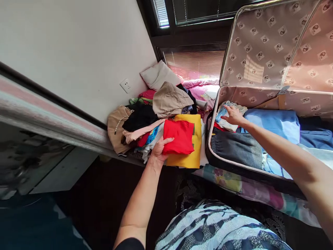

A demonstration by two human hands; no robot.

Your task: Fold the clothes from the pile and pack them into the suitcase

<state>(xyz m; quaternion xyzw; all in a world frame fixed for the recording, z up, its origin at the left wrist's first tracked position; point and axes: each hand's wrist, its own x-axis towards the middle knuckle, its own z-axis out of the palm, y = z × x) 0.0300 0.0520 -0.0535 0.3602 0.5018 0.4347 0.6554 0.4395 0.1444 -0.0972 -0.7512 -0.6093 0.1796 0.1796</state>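
Beside the pink-lined suitcase (267, 48), gripped in the left hand (159, 149), apart from the spread, empty right hand (232, 115), a folded red fabric rectangle (180, 136) is showing slight creases.

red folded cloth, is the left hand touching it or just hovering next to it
Touching. The head view shows the left hand at the left edge of the red folded cloth, with its thumb lying across the top of the fabric.

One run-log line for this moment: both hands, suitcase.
left hand: holds red garment over yellow garment | right hand: open, at light folded clothes, contact unclear | suitcase: lid open, clothes inside
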